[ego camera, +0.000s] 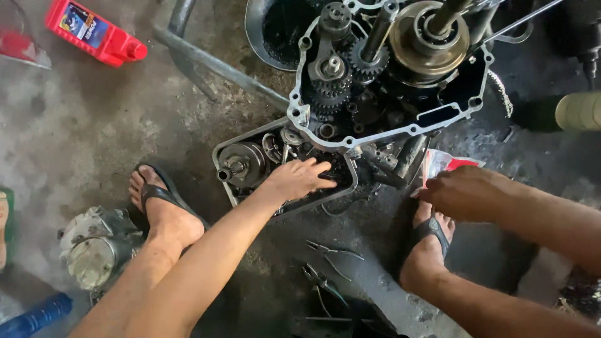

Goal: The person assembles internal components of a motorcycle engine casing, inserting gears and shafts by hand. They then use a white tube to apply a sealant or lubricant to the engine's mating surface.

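While one person squats over a stripped engine on a grimy concrete floor, the left hand [299, 178] lies palm down, fingers loosely spread, on parts in a shallow metal tray [220, 164], gripping nothing that can be seen. The right hand [464, 191] is curled at the edge of a red-and-white plastic packet [443, 164] just below the open engine case [382, 75]; whether it pinches the packet cannot be told. Inside the case at least four gears [332, 69] show (others may be hidden by grease). Two feet in dark sandals [161, 194] flank the tray. Two pairs of pliers [325, 263] lie between the legs. One red oil bottle [94, 31] lies top left, one blue bottle [34, 316] bottom left, one removed engine cover [94, 250] beside it.
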